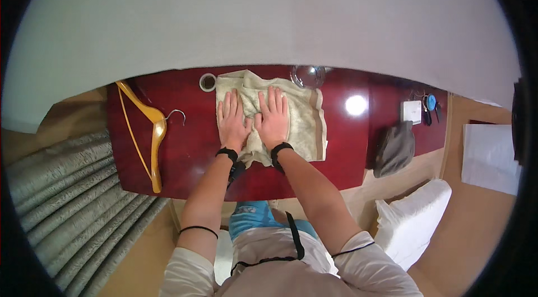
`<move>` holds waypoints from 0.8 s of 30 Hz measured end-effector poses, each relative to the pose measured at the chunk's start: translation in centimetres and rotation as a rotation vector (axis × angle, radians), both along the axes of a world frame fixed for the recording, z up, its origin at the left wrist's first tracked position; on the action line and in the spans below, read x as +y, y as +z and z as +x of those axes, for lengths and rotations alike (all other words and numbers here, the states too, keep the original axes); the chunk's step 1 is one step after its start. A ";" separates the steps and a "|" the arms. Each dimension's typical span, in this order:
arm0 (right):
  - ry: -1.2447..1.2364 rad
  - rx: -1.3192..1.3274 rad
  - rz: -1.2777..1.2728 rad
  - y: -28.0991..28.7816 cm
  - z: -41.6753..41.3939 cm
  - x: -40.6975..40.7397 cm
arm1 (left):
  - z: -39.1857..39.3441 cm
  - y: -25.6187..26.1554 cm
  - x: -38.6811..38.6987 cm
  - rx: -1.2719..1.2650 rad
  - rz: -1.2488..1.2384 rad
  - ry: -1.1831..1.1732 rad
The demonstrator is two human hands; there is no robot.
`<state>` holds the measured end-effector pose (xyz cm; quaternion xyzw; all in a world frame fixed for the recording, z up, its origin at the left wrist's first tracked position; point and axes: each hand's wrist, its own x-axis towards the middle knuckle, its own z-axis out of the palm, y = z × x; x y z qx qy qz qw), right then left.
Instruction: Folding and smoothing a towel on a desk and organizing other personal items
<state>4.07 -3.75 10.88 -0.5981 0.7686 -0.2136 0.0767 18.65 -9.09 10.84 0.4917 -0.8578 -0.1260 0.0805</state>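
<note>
A light beige-green towel (pixel 303 131) with a brown band near its right end lies wrinkled on the red tabletop (pixel 193 162). Both palms face down on it. My left hand (pixel 232 122) rests flat on the towel's left part, fingers pointing away from me. Beside it, my right hand (pixel 272 116) presses on the middle, its fingers a little apart. The thumbs almost meet over a raised fold between the hands. Nothing is gripped in either hand. Parts of the cloth under the palms are hidden.
A wooden clothes hanger (pixel 159 128) lies at left, a tape roll (pixel 207 82) by the towel's far left corner. Behind the towel stands a clear glass bowl (pixel 309 76). At right are a dark grey pouch (pixel 395 149), a white box (pixel 411 112) and a white-covered chair (pixel 414 221).
</note>
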 end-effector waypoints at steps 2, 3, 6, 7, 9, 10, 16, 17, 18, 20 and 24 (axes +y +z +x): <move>-0.019 -0.014 -0.036 0.1 -0.5 -1.8 | -0.6 -0.3 -1.4 0.006 -0.009 0.012; -0.014 -0.016 -0.040 0.2 -0.7 -2.7 | -0.8 -0.6 -1.9 0.003 -0.013 0.017; -0.024 -0.022 -0.089 0.4 -1.3 -4.9 | -1.3 -1.2 -3.5 -0.003 -0.095 0.030; -0.021 -0.047 0.010 0.2 -1.5 -5.4 | -1.4 -1.3 -3.9 -0.047 -0.068 0.053; -0.014 -0.075 0.114 -0.1 -1.5 -6.4 | -1.6 -1.4 -4.7 -0.093 -0.037 0.081; -0.040 -0.085 0.126 -0.2 -1.4 -7.0 | -1.6 -1.4 -5.0 -0.092 0.118 0.108; -0.120 -0.157 0.176 -3.2 -2.4 -7.2 | -3.5 -1.9 -5.6 0.025 0.195 0.201; -0.195 -0.188 0.151 -3.4 -2.5 -7.0 | -3.8 -1.7 -5.9 0.015 0.297 0.210; -0.198 -0.193 0.149 -2.9 -2.1 -7.4 | -3.4 -2.1 -5.9 0.010 0.295 0.208; -0.121 -0.173 0.158 -1.9 -1.8 -8.5 | -2.8 -2.8 -5.8 0.057 0.027 0.216; -0.124 -0.240 0.170 0.0 -2.1 -9.8 | -2.2 -2.6 -7.6 -0.034 0.083 0.085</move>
